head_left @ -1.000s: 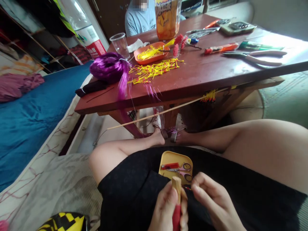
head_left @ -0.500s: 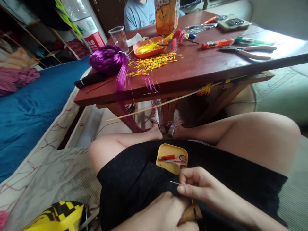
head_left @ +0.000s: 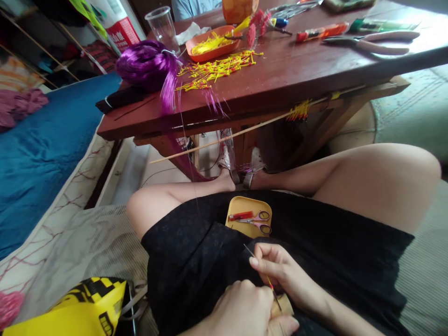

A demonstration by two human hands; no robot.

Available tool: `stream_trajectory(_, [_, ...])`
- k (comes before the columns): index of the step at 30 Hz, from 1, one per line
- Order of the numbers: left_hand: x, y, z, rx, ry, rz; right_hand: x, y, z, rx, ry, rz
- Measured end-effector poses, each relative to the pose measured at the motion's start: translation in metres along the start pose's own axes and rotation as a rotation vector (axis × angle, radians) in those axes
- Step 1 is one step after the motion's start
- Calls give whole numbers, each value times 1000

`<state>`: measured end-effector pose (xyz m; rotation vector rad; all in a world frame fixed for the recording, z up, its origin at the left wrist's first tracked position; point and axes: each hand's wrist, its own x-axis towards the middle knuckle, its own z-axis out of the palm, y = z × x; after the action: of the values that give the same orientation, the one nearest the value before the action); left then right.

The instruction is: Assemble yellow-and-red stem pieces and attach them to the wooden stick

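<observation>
My left hand [head_left: 245,305] is closed around a short tan wooden-looking cylinder [head_left: 286,305] low in the view. A thin dark strand with a yellow and red tip [head_left: 270,283] runs from the cylinder up toward my other hand. Just above, my right hand [head_left: 285,270] pinches a thin metal needle [head_left: 248,250] between thumb and forefinger, its point angled up to the left. On the black cloth over my lap, a yellow tray [head_left: 241,201] holds pink-handled scissors [head_left: 262,227] and a red lighter-like item [head_left: 241,216].
The dark red table [head_left: 266,88] bears a purple fibre bundle [head_left: 143,63], scattered yellow pieces [head_left: 220,69], an orange dish [head_left: 213,55], a plastic cup [head_left: 163,28] and pliers [head_left: 385,42]. A thin stick [head_left: 224,137] juts out under its edge. Another person's shirt [head_left: 196,7] shows behind.
The needle in my right hand has tilted from nearly level to pointing up and left. My left hand has turned, showing more of the cylinder and strand. The view has tipped downward.
</observation>
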<state>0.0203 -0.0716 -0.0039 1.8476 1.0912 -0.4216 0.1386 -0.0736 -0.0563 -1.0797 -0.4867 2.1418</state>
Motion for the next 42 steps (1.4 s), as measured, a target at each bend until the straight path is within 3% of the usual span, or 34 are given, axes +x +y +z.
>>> stream_trajectory(4, [1, 2, -1, 44, 34, 8, 2, 1, 1, 15, 31, -3])
stream_trajectory(15, [3, 9, -8, 9, -104, -54, 11, 7, -3, 46, 16, -35])
stream_trajectory(19, [4, 7, -11, -88, -114, -88, 9, -3, 1, 18, 23, -38])
stream_trajectory(21, [5, 2, -13, -217, -17, -42, 4, -19, 3, -52, 47, -100])
stream_trajectory(24, [7, -12, -17, -587, 209, 64, -7, -51, -1, -308, 187, -375])
stream_trajectory(27, [11, -27, -23, -1128, 268, 112, -10, -76, -13, -463, 364, -585])
stream_trajectory(30, [17, -37, -27, -1396, 304, 225, -1, -87, -26, -336, 435, -591])
stream_trajectory(35, [28, -44, -29, -1476, 314, 275, 11, -91, -37, -150, 518, -586])
stream_trajectory(38, [28, -47, -35, -1249, 300, 224, 10, -96, -40, -101, 539, -542])
stream_trajectory(40, [26, -48, -39, -1033, 426, 175, 9, -100, -42, -78, 560, -538])
stream_trajectory(42, [25, -49, -42, -1009, 592, 125, 9, -103, -44, -70, 583, -546])
